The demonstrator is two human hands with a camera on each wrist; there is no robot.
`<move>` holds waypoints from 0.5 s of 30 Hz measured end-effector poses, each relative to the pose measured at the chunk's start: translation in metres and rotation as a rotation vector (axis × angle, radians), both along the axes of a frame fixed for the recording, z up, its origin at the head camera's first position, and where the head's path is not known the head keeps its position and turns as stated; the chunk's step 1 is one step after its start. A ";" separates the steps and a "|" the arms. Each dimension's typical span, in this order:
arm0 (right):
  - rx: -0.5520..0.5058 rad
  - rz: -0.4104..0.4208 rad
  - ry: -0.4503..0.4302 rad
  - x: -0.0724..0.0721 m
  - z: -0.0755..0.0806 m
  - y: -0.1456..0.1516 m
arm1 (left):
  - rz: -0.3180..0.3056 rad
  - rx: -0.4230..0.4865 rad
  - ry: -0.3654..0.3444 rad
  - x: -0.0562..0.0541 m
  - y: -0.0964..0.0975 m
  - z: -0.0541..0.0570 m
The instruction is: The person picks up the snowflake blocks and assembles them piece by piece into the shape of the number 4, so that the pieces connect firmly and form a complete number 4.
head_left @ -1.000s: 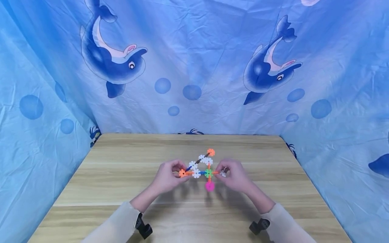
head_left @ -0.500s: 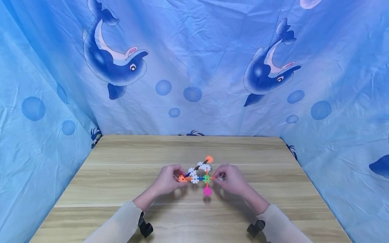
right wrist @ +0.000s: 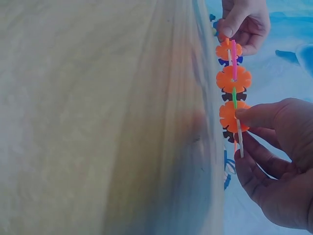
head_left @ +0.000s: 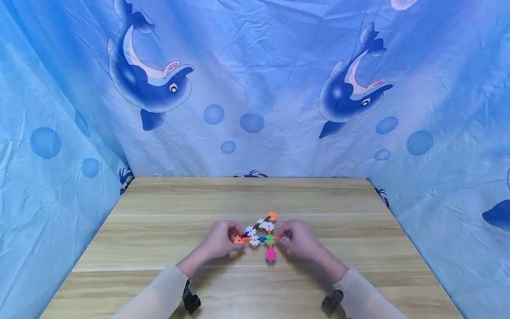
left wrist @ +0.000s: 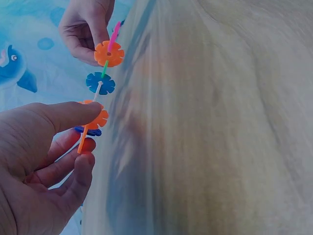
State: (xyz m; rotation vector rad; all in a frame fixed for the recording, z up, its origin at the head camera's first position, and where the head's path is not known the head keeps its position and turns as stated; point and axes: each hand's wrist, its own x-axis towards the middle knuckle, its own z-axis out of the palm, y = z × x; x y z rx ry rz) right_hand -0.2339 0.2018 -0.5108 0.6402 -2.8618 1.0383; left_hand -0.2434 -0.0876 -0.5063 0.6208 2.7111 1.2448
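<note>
Between my two hands is a flat figure of interlocked plastic snowflake discs [head_left: 269, 240], in orange, white, blue, green, brown and pink. A pink disc [head_left: 271, 255] juts toward me, while a slanted row ends in an orange disc [head_left: 272, 216] on the far side. With thumb and fingertips, my left hand [head_left: 221, 239] pinches the orange disc at the left end [left wrist: 101, 117]. My right hand [head_left: 300, 239] pinches the right end, where the right wrist view shows the thumb on an orange disc [right wrist: 228, 116] and a white disc edge-on; fingers partly hide it.
The wooden table [head_left: 159, 199] spreads under both arms, their shadows falling on it. A blue cloth with printed dolphins [head_left: 255, 79] hangs behind the table and along both sides. A small black camera [head_left: 192, 302] sits on each wrist.
Both hands have brought the disc figure down toward the table and slightly nearer to me. Its shadow now lies closer to it. The grips on both ends look the same.
</note>
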 end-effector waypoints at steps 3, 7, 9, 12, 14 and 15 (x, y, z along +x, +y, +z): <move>0.004 -0.002 0.008 -0.002 -0.004 -0.001 | -0.005 -0.005 0.003 -0.001 -0.001 -0.003; 0.016 0.001 0.010 -0.002 -0.008 -0.003 | -0.006 -0.016 0.001 -0.001 -0.002 -0.007; 0.022 0.001 0.011 -0.002 -0.009 -0.003 | -0.007 -0.024 0.001 -0.001 -0.002 -0.008; 0.027 0.003 0.015 -0.001 -0.009 -0.004 | -0.015 -0.038 0.003 -0.001 -0.004 -0.009; 0.020 0.005 0.015 0.000 -0.009 -0.003 | -0.026 -0.038 -0.003 -0.002 -0.006 -0.008; 0.006 0.003 0.007 0.000 -0.009 -0.001 | -0.027 -0.028 -0.006 -0.002 -0.007 -0.006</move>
